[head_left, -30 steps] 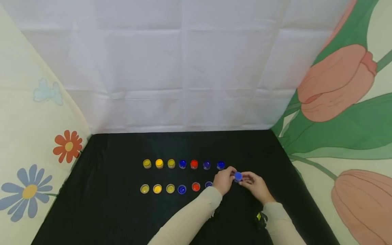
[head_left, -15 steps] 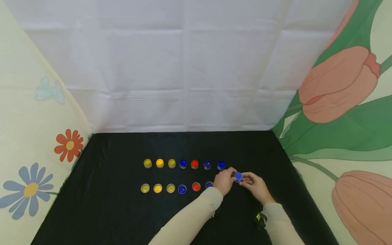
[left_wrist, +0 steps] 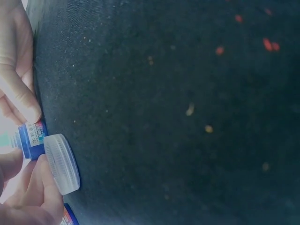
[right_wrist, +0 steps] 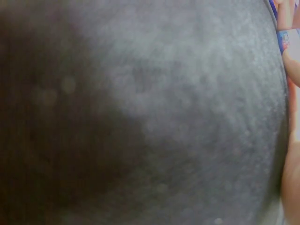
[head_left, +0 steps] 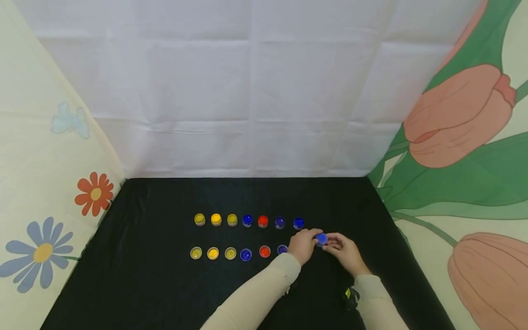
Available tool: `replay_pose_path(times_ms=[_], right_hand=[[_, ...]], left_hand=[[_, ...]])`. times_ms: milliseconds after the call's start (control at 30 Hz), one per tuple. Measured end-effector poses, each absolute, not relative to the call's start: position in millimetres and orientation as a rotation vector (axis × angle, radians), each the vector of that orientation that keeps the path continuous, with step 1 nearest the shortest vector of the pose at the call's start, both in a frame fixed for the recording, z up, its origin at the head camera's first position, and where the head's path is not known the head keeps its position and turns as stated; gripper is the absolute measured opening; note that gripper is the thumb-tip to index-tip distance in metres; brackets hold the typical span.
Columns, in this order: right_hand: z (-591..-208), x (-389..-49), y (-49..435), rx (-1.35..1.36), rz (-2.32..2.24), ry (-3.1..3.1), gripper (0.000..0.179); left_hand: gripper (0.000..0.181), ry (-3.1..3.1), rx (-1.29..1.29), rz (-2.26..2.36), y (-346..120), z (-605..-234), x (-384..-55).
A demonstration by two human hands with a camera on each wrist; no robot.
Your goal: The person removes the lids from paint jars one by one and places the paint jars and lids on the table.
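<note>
Near the right of the table, both hands meet at a small blue paint jar [head_left: 321,239]. My left hand [head_left: 302,247] pinches it from the left, while fingertips of my right hand [head_left: 346,252] grip the other side. Up close in the left wrist view, the paint jar [left_wrist: 33,139] carries a printed label with red and white parts. A clear ridged lid [left_wrist: 62,164] shows right below the jar, beside the left fingers. In the right wrist view only a sliver of the blue jar [right_wrist: 283,40] and some fingers appear at the right edge.
Behind the hands runs a back row of paint jars, from yellow [head_left: 200,220] through red [head_left: 262,222] to blue [head_left: 299,223]. In front lies a row of round clear-rimmed pieces [head_left: 230,253] with coloured middles, partly covered by the left hand. Black cloth [head_left: 156,284] covers the table.
The head view has shifted slightly. Both hands keep their hold on the blue jar at the same spot, with the left fingertips a touch lower against it.
</note>
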State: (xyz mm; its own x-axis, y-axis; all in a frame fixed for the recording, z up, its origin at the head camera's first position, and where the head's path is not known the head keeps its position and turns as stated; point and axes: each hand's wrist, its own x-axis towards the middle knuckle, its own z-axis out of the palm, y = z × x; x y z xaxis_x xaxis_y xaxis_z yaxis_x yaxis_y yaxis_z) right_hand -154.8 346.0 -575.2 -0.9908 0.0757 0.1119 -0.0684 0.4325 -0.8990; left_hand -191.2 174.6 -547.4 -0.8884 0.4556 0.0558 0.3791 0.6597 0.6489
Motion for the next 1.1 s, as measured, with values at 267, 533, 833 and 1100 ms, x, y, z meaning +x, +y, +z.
replay_pose_path(times_ms=[267, 533, 833, 1100], right_hand=[[-573.0, -173.6, 332.0, 0.112, 1.658, -2.562, 0.027], [-566.3, -184.6, 332.7, 0.077, 1.663, -2.637, 0.029], [-589.5, -148.6, 355.0, -0.178, 1.623, -2.627, 0.035], [-586.3, -151.9, 381.5, -0.245, 1.547, -2.627, 0.039]], left_hand=[[0.021, 2.781, 0.532, 1.064, 159.2, -546.9, -198.1], [0.017, 2.775, 0.439, 1.129, 160.3, -543.9, -202.9], [0.027, 2.805, 0.718, 0.822, 192.9, -561.4, -188.3], [0.025, 2.785, 0.716, 0.851, 222.9, -557.1, -194.7]])
